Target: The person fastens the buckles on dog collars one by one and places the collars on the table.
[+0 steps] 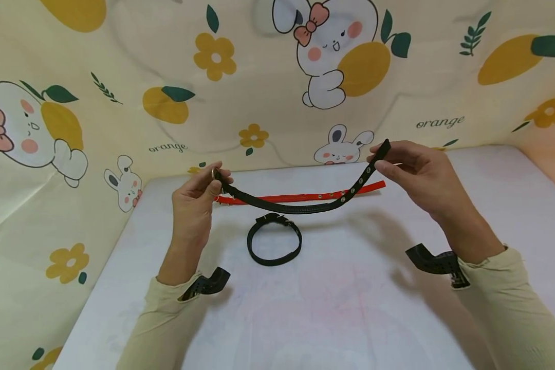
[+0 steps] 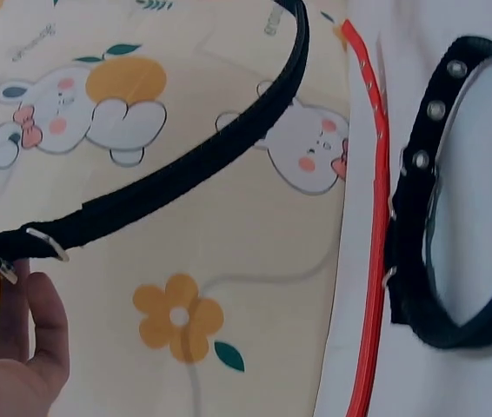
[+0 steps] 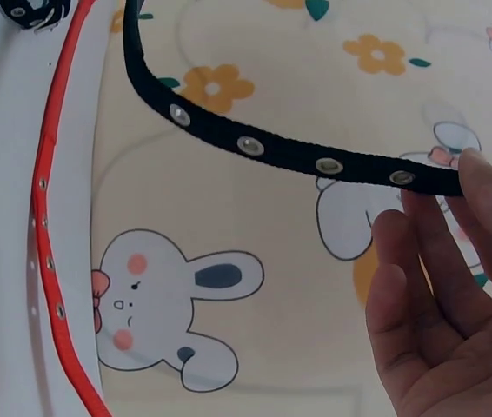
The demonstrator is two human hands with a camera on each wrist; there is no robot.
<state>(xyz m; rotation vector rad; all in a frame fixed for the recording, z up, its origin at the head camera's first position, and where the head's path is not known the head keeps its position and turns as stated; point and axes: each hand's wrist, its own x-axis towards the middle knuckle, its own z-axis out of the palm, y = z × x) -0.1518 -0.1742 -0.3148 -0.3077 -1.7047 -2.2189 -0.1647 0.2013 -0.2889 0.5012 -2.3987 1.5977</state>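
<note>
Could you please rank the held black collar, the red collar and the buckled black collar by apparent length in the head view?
1. Held black collar, spanning left hand to right hand.
2. Red collar, nearly alike, partly hidden, so unsure.
3. Buckled black collar, looped, smallest.

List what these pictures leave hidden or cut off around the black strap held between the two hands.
- Black strap buckle: head view, covered by the left hand fingers; left wrist view shows only part.
- Strap tip: right wrist view, behind the right hand fingertip and cut by the edge.
- Red strap: middle hidden behind the black strap.
- Closed black collar: cut by the edge, left wrist view.
</note>
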